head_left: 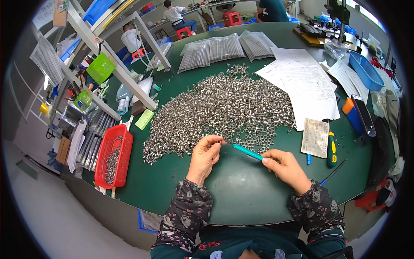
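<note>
Papers (304,88) beside ring heap (220,105); left grip (203,159) on ring (219,142), right grip (288,168) on teal tool (246,152)

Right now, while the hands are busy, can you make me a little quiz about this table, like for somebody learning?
1. Which holds the teal stick-shaped tool: the left hand or the right hand?
2. True or false: the red basket sits to the left of the pile of small metal rings.
3. Fill in: the tabletop is coloured ____.

Key: 1. The right hand. 2. True. 3. Green.
</note>
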`<action>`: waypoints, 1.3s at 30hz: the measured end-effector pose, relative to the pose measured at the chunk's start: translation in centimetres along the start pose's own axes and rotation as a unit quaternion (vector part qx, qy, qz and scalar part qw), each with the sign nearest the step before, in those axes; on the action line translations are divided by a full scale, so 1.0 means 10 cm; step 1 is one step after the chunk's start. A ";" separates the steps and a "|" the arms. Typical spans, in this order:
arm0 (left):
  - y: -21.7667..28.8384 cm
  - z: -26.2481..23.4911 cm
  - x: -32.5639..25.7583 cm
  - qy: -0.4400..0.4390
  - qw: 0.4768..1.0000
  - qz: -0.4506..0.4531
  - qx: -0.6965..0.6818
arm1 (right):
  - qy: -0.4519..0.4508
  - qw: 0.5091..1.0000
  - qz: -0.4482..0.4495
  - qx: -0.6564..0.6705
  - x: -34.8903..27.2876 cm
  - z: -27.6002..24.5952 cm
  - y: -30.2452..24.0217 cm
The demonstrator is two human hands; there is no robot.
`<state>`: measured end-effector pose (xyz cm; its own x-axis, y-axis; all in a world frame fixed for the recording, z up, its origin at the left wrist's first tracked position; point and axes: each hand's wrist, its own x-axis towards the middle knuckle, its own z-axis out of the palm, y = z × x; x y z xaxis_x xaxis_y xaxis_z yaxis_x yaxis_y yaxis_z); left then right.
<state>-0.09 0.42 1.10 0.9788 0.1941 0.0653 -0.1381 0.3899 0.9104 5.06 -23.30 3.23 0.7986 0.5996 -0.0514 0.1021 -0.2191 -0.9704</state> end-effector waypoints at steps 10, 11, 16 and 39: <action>0.01 0.01 0.00 0.012 1.000 0.007 0.009 | -0.041 0.999 0.023 0.025 0.00 -0.02 -0.02; 0.01 0.01 0.00 0.013 1.000 0.006 0.009 | -0.056 0.998 0.014 0.019 0.01 -0.02 0.00; -0.01 0.02 -0.02 0.027 0.999 0.011 0.039 | -0.009 0.999 -0.026 -0.033 0.02 -0.01 0.04; -0.02 0.05 -0.02 0.079 0.997 -0.002 0.016 | 0.087 0.979 -0.122 -0.138 0.00 0.06 0.01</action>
<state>-0.15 -0.17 1.17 0.9428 0.3334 -0.0020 -0.1261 0.3624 0.9235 4.69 -22.90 2.98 0.8171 0.5248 0.2385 0.4398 -0.3001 -0.8465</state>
